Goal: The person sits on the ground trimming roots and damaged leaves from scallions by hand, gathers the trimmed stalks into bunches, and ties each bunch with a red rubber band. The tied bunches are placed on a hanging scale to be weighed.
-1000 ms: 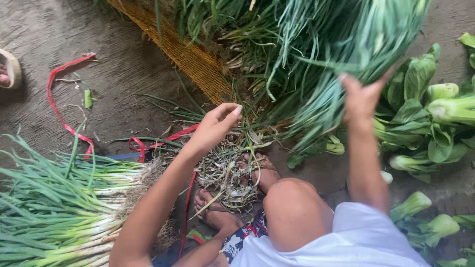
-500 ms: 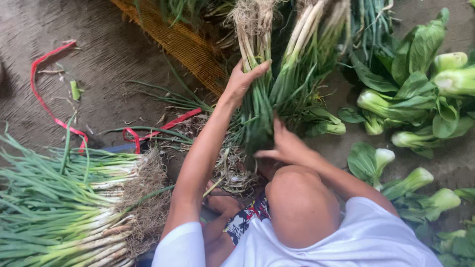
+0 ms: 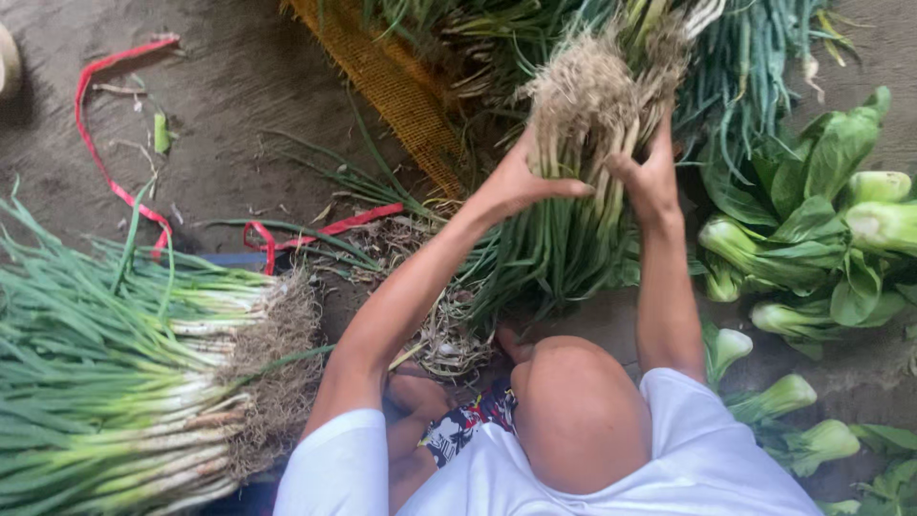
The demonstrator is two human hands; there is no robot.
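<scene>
Both hands (image 3: 516, 182) (image 3: 654, 177) grip scallion bunch (image 3: 573, 191); tops cut off by frame.

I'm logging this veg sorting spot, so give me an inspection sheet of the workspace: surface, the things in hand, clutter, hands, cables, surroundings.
Surface: bare grey ground, dirty, littered with plant scraps.
Things in hand: bundle of spring onions, held roots up, green tops hanging down.
Clutter: red strap lying loose; root trimmings by the feet.
Hands: left hand and right hand both grip the bundle below its roots.
Cables: nothing seen.
Surroundings: stacked spring onions at left, bok choy at right, orange mesh under a further heap of greens.
</scene>
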